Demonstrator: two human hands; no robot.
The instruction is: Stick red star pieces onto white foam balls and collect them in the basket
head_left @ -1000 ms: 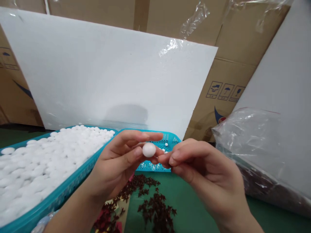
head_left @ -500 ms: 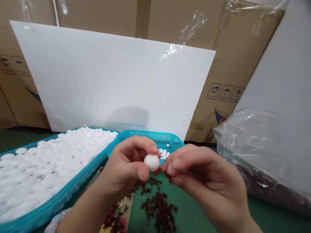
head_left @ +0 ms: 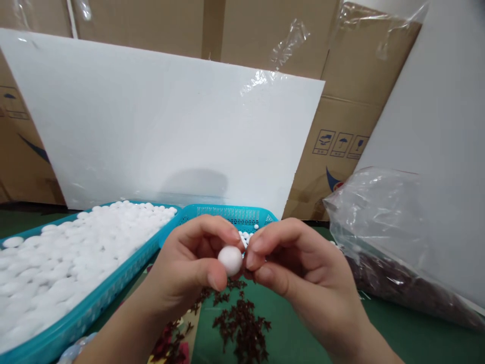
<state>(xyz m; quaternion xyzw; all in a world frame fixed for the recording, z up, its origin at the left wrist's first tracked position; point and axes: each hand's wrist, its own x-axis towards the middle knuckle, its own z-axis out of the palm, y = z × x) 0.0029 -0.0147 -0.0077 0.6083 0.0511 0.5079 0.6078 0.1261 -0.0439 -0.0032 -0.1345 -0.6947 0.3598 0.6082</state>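
Observation:
A smooth white ball is pinched between the thumb and fingers of my left hand. Close beside it, my right hand has its thumb and fingertips pressed together against the ball's right side; whatever they hold is hidden by the fingers. Below both hands, a loose pile of small dark brown star-shaped pieces lies on the green table surface.
A large blue tray full of white balls stands at left. Behind my hands is a blue basket with some small white balls. At right lies a clear plastic bag of dark brown pieces. A white board leans against cardboard boxes.
The whole view has shifted slightly, so the surroundings appear further left. My right fingertips are now closer to the ball, and the brownish bit glimpsed at them earlier is mostly hidden.

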